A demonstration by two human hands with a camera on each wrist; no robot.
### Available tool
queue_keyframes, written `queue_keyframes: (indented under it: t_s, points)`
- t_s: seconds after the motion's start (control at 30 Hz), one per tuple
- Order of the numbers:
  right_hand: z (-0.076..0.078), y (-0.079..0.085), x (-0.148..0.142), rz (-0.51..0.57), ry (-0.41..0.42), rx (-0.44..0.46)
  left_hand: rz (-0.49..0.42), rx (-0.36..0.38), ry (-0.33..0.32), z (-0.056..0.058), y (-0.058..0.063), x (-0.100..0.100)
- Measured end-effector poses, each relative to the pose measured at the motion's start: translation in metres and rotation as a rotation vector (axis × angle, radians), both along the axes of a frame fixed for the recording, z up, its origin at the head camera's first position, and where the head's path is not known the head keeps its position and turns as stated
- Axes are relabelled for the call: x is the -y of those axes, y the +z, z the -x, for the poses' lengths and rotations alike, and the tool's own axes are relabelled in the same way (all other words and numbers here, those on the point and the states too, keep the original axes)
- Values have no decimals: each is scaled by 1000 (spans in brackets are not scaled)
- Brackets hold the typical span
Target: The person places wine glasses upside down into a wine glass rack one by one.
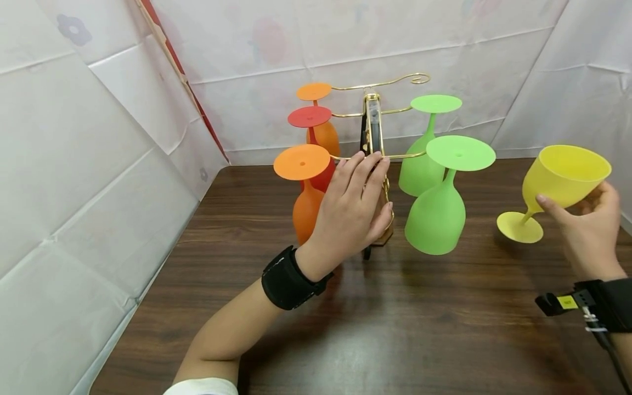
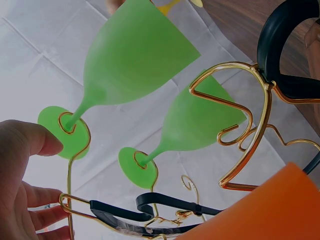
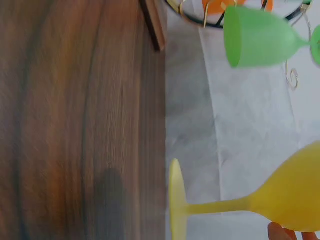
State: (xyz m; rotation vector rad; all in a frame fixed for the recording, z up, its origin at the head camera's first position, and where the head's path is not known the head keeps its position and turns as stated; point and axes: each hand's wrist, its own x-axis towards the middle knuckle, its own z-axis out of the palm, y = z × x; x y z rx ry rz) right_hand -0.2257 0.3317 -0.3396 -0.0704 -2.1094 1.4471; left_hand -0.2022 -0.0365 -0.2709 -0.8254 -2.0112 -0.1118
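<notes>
My right hand [image 1: 592, 230] grips a yellow plastic wine glass [image 1: 558, 178] by its bowl at the right, tilted, rim up. Its foot appears to hang just above the table. In the right wrist view the yellow glass [image 3: 295, 192] shows stem and foot, with only fingertips of the hand visible. At the centre stands a gold wire glass rack [image 1: 373, 118], and my left hand [image 1: 350, 206] touches its front top with fingers extended. Up close, the left fingers [image 2: 45, 217] touch a gold wire end, while the thumb lies near a green glass [image 2: 135, 55].
Two green glasses [image 1: 436, 216] hang upside down on the rack's right arms. On its left hang an orange glass [image 1: 302, 162], a red glass [image 1: 309, 116] and another orange glass [image 1: 314, 91]. The dark wooden table [image 1: 419, 329] meets white-covered walls behind and left.
</notes>
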Motion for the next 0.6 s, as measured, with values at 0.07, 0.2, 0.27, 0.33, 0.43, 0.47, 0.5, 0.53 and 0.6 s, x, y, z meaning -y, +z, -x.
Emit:
queue_keyframes:
  t_s: [0.07,0.2,0.27,0.33,0.43,0.47,0.5,0.53,0.6]
  points:
    - [-8,1,2,-29,45,-30,-3,2,-2,0,0,0]
    - [-25,3,6,-30,149,-70,-5,-3,-1,0,-1,1]
    - [-35,5,9,-40,176,-55,-7,-6,0,0,-1,1]
    - [-46,6,12,-57,195,-25,-9,-9,-3,0,-1,1]
    - [-62,8,18,-45,241,-12,-11,-7,-5,0,0,0]
    - [-66,9,19,-11,275,-25,-13,-5,-7,0,0,0]
    - [-71,10,21,23,313,-44,-14,-3,-9,0,0,0]
    - [-74,11,23,80,368,-72,-15,1,-10,0,0,0]
    - [-82,13,28,153,456,-114,-18,10,-14,0,0,1]
